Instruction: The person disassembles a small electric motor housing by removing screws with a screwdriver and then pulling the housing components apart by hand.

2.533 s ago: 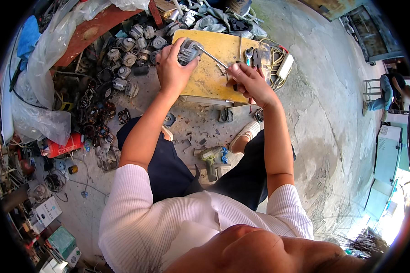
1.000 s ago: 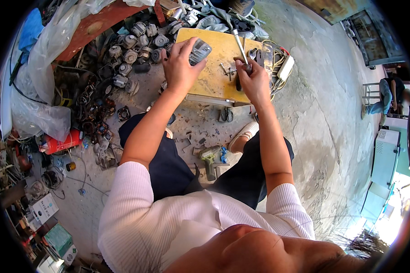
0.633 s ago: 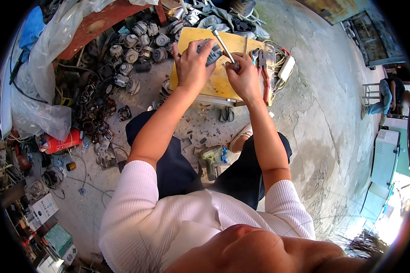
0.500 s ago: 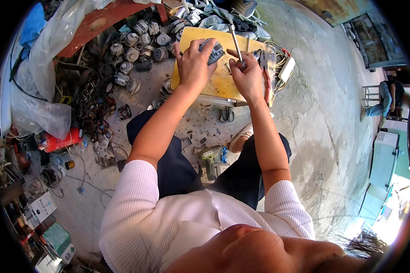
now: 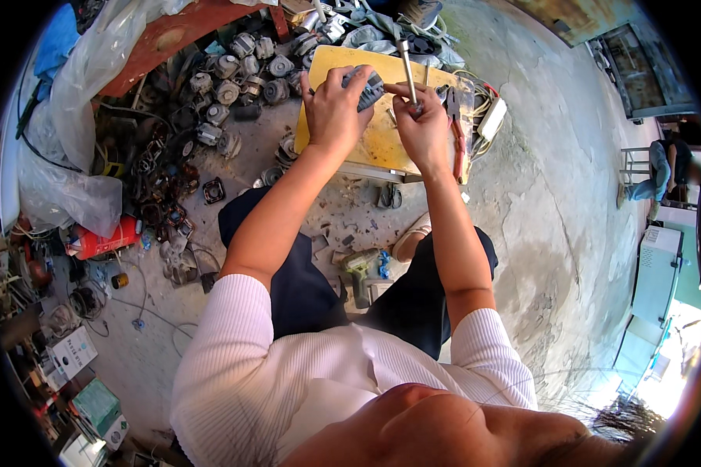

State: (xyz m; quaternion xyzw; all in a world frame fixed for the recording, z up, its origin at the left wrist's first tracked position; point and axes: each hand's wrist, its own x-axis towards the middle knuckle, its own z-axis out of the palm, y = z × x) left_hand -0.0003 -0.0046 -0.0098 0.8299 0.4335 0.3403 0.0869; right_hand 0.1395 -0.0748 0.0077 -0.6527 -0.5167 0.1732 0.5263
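- Holding a grey metal part is the job of the left hand; its fingers curl over the top and side of it.
- The right hand grips a long metal tool near its lower end. The shiny stick of the tool points up and away from the person.
- The pointer finger of the right hand reaches left, toward the grey metal part. I cannot tell if it touches.
- So the grey metal part is in the left hand, in the space between the two hands, and the metal tool is just to the right of it.
- Under both hands is a low yellow table, with dark marks on its top.
- Just right of the right hand, pliers with red handles lie on the yellow table.
- Farther right of that hand, past the table's edge, are a white power strip and looped cords.
- Left of the left hand, lots of round old motors sit in a pile on the floor.
- Below the hands, between the person's legs, a green drill is down low, with a blue scrap next to it.
- Far to the right of both hands, another person bends over by a rack.
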